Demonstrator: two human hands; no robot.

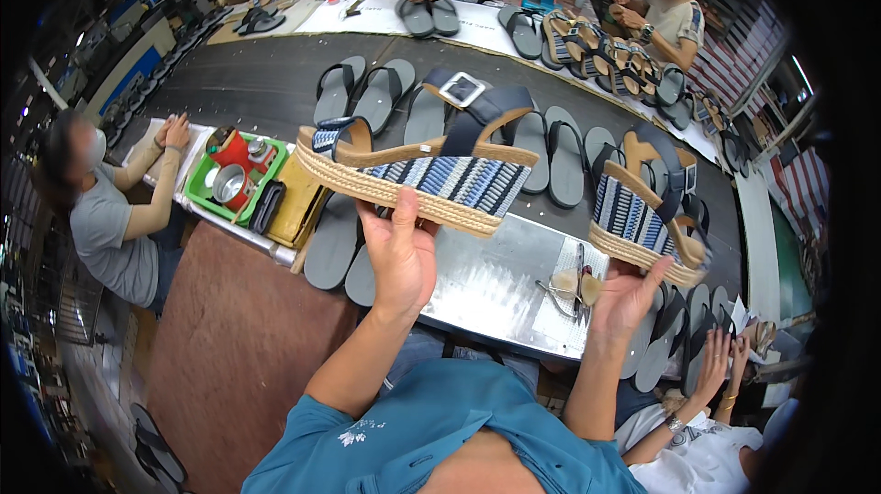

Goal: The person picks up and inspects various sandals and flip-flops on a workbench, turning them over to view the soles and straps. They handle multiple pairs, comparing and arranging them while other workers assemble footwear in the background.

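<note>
Two matching wedge sandals are held up above a metal-topped work surface [477, 278]. My left hand [401, 251] grips the left wedge sandal [440, 177] from below, its thumb on the braided rope-like sole edge. That sandal has a blue, white and black striped wedge and a dark strap with a square silver buckle. My right hand [631, 297] holds the right wedge sandal [633, 209] by its underside, thumb against the sole edge. Its toe points away toward the lower right. Below, pliers-like hand tools [571, 287] lie on a pale patterned sheet.
Grey flip-flops [564, 159] stand in rows on the dark conveyor belt [266, 81] beyond. A green basket [206, 184] with tins and a yellow box [292, 209] are at left. A brown board [239, 329] lies near left. Co-workers sit left, right and across the belt.
</note>
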